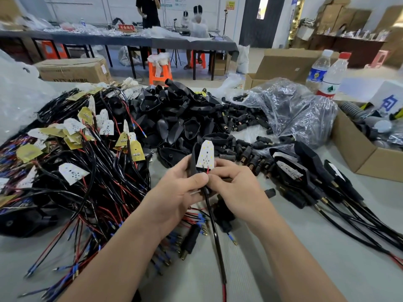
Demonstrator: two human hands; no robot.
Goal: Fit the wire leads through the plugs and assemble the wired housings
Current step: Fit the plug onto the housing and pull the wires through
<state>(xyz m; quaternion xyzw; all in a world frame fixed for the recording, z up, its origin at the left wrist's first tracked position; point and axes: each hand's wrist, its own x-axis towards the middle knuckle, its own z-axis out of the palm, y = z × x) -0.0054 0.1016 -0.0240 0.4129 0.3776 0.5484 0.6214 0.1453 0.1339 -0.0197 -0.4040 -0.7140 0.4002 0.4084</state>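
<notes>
Two hands are working: left hand (pixel 177 189) clasping a black housing (pixel 193 163) by its edge, right hand (pixel 238 189) pinching a white LED board (pixel 206 156) at its lower edge; grey table (pixel 309 243) showing right of the fingers.

Glossy black plastic housings (pixel 174 118), cardboard box (pixel 359 153)

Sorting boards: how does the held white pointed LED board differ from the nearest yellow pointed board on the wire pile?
The white pointed LED board is held upright by left hand and right hand; the yellow pointed board lies on wires. White shows LED dots; yellow looks plainer. Both are pointed.
</notes>
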